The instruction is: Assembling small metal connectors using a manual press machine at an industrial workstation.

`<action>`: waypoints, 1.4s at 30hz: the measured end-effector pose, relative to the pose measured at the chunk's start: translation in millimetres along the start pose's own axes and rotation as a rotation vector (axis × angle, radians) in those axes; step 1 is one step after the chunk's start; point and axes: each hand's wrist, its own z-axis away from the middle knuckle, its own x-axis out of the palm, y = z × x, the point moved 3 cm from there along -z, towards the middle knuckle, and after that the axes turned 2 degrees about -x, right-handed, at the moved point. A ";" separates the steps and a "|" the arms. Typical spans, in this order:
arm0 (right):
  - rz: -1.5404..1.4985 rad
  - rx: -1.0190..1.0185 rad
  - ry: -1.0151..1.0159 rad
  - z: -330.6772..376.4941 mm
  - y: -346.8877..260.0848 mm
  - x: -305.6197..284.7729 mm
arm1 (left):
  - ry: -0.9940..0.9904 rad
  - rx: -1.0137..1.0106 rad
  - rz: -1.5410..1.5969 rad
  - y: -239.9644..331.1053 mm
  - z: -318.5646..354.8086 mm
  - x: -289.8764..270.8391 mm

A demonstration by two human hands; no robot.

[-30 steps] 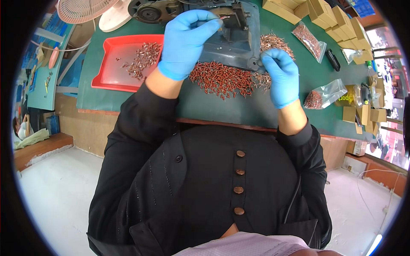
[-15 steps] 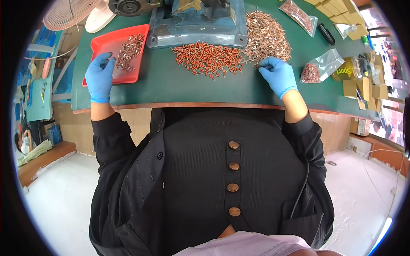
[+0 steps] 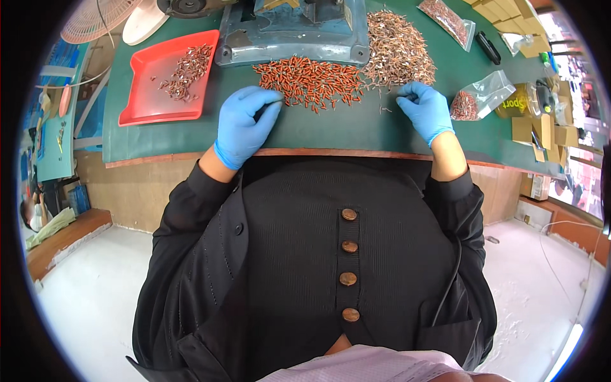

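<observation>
Red tray left of press base holds few finished pieces; orange-sleeve pile mostly untouched. Left hand pinching one, right hand curled, contents unclear.

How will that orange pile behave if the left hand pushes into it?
The orange pile is many small loose pieces, so it would likely scatter rather than slide whole. They look elongated, so some may roll. Each probably weighs little.

Tray left of parts pile
</observation>
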 end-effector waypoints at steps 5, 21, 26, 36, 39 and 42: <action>0.124 -0.069 -0.116 2.8 -20.4 7.2 | 0.034 -0.066 0.055 -6.4 -5.2 2.4; 0.225 -0.078 -0.140 5.1 -24.9 -5.3 | -0.018 -0.159 0.084 -5.3 -1.8 2.7; 0.240 -0.068 -0.171 4.1 -28.2 3.8 | -0.062 -0.202 0.074 -9.0 5.2 1.3; 0.341 -0.177 -0.148 9.7 -27.4 11.7 | -0.022 -0.181 0.114 -9.6 10.0 -0.5; 0.036 -0.060 -0.136 6.5 -19.2 9.7 | -0.024 -0.183 0.109 -7.4 10.3 -3.8; -0.401 0.088 -0.186 11.5 -31.7 6.6 | -0.026 -0.194 0.110 -8.0 11.4 -6.3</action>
